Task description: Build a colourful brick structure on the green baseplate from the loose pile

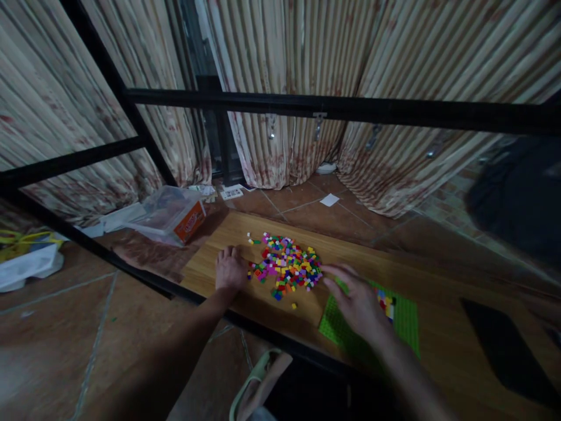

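Note:
A heap of small, many-coloured toy bricks [289, 263] lies on a low wooden table [258, 313]. My left hand [230, 269] rests on the wood just left of the heap, fingers loosely bent and apparently holding nothing. At the heap's right edge, my right hand [354, 299] reaches in with thumb and index fingertips slightly apart, beside the outer bricks. Beneath that hand is a green studded baseplate [407, 321], partly covered by the hand and forearm. A small group of joined bricks [387, 305] in red, yellow, white and blue sits on the baseplate.
One yellow brick [294, 306] lies apart, near the front edge. A dark flat panel [504, 345] is on the table's right end. A black metal bar [307, 105] crosses beyond the table. On the tiled floor stands a clear plastic box [169, 213] with an orange label.

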The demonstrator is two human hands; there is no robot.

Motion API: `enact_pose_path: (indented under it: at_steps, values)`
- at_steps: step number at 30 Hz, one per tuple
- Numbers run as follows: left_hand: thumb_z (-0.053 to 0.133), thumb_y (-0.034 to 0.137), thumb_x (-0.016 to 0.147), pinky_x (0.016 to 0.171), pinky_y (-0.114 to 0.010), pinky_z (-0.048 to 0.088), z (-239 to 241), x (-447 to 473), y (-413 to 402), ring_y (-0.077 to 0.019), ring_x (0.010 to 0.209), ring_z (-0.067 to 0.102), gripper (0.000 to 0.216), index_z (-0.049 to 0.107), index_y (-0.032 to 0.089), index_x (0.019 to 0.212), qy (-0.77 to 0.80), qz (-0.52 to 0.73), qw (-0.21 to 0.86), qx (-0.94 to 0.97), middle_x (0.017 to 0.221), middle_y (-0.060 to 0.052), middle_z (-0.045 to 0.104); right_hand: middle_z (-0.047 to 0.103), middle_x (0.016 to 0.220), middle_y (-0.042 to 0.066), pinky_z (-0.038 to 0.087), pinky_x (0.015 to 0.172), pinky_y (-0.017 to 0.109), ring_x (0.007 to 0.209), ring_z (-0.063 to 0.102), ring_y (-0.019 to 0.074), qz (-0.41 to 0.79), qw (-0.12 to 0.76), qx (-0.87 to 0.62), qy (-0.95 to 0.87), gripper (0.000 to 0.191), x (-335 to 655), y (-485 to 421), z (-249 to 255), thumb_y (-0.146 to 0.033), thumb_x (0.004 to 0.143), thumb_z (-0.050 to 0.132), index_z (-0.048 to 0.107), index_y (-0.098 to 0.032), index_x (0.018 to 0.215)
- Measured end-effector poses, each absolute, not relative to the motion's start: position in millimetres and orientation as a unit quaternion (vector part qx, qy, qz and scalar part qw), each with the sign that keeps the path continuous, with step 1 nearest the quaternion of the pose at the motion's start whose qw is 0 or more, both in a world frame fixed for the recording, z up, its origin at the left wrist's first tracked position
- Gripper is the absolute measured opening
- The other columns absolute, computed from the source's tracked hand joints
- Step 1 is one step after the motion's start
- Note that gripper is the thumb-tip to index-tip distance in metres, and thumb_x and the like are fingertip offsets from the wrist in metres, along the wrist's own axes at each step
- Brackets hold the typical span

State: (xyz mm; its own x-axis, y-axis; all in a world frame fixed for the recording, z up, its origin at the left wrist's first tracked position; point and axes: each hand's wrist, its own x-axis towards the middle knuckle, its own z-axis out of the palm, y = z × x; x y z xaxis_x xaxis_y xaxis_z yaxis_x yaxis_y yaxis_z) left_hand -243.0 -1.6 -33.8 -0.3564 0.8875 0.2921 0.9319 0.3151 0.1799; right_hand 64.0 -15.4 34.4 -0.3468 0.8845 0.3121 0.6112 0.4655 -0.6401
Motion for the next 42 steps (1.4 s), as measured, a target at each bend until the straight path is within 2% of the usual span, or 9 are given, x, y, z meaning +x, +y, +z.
enact_pose_path:
  at_steps: [5,10,17,20,24,26,32,37,42]
  values:
    - [0.040,0.018,0.088,0.090,-0.040,0.041,-33.0,-242.4,-2.1,-0.0286,0.105,0.052,0.036,0.060,0.013,0.117,-0.810,-0.167,0.061,-0.559,0.113,-0.014,0.060,0.066,0.109,0.006,0.045,0.094,0.032,0.103,0.060,0.0189,0.204,0.270,-0.405,-0.849,0.027,-39.2,30.0,27.4,-0.023,0.093,0.047,0.067,-0.023,0.110]
    - [0.039,0.019,0.088,0.091,-0.040,0.041,-33.5,-243.0,-2.2,-0.0287,0.106,0.052,0.038,0.059,0.011,0.119,-0.807,-0.175,0.054,-0.561,0.116,-0.015,0.060,0.065,0.107,0.012,0.038,0.100,0.041,0.109,0.055,0.0268,0.119,0.173,-0.444,-0.871,0.029,-89.1,51.5,15.6,-0.032,0.085,0.061,0.068,-0.018,0.109]
    - [0.038,0.019,0.088,0.089,-0.042,0.041,-35.6,-245.3,-2.6,-0.0302,0.105,0.052,0.038,0.059,0.011,0.118,-0.800,-0.178,0.061,-0.569,0.116,-0.016,0.060,0.067,0.098,0.010,0.039,0.096,0.043,0.104,0.055,0.0278,0.122,0.170,-0.463,-0.861,0.017,-102.5,47.6,8.1,-0.023,0.086,0.056,0.071,-0.020,0.093]
    - [0.038,0.019,0.087,0.089,-0.042,0.041,-33.7,-245.3,-1.4,-0.0297,0.104,0.052,0.039,0.059,0.010,0.119,-0.796,-0.181,0.066,-0.574,0.115,-0.016,0.061,0.066,0.105,0.009,0.039,0.097,0.042,0.106,0.054,0.0265,0.134,0.213,-0.475,-0.843,0.025,-95.9,36.7,17.6,-0.025,0.088,0.054,0.067,-0.022,0.110]
    - [0.037,0.020,0.088,0.089,-0.041,0.040,-30.8,-244.6,-0.5,-0.0291,0.102,0.052,0.038,0.060,0.010,0.117,-0.793,-0.180,0.074,-0.577,0.115,-0.015,0.060,0.064,0.110,0.009,0.042,0.097,0.039,0.108,0.055,0.0240,0.196,0.367,-0.464,-0.782,0.034,-70.8,3.4,35.1,-0.026,0.091,0.050,0.059,-0.022,0.124]
    - [0.035,0.021,0.089,0.089,-0.041,0.040,-30.3,-245.5,-0.4,-0.0289,0.100,0.052,0.039,0.059,0.010,0.118,-0.789,-0.170,0.078,-0.585,0.114,-0.016,0.060,0.064,0.107,0.008,0.045,0.094,0.036,0.105,0.057,0.0219,0.221,0.417,-0.461,-0.752,0.032,-48.9,-18.9,41.3,-0.027,0.093,0.048,0.060,-0.022,0.122]
    - [0.032,0.025,0.090,0.088,-0.041,0.040,-30.8,-250.7,1.2,-0.0303,0.100,0.051,0.041,0.058,0.010,0.119,-0.782,-0.139,0.091,-0.600,0.112,-0.016,0.060,0.066,0.099,0.007,0.050,0.081,0.034,0.091,0.062,0.0202,0.240,0.471,-0.540,-0.655,0.026,49.4,-70.6,28.3,-0.035,0.093,0.049,0.066,-0.024,0.109]
    - [0.033,0.025,0.089,0.088,-0.042,0.040,-25.5,-249.5,2.5,-0.0309,0.104,0.051,0.040,0.057,0.011,0.117,-0.778,-0.136,0.076,-0.609,0.114,-0.017,0.058,0.067,0.096,0.010,0.051,0.072,0.036,0.081,0.063,0.0224,0.180,0.501,-0.673,-0.513,0.035,129.0,-79.1,-1.3,-0.049,0.084,0.058,0.067,-0.019,0.099]
    - [0.031,0.026,0.089,0.089,-0.044,0.040,-21.6,-248.1,2.2,-0.0329,0.102,0.050,0.043,0.058,0.008,0.116,-0.769,-0.119,0.089,-0.622,0.110,-0.020,0.059,0.068,0.091,0.010,0.050,0.068,0.036,0.071,0.062,0.0203,0.169,0.532,-0.704,-0.439,0.040,149.1,-61.6,-14.3,-0.053,0.076,0.063,0.067,-0.017,0.092]
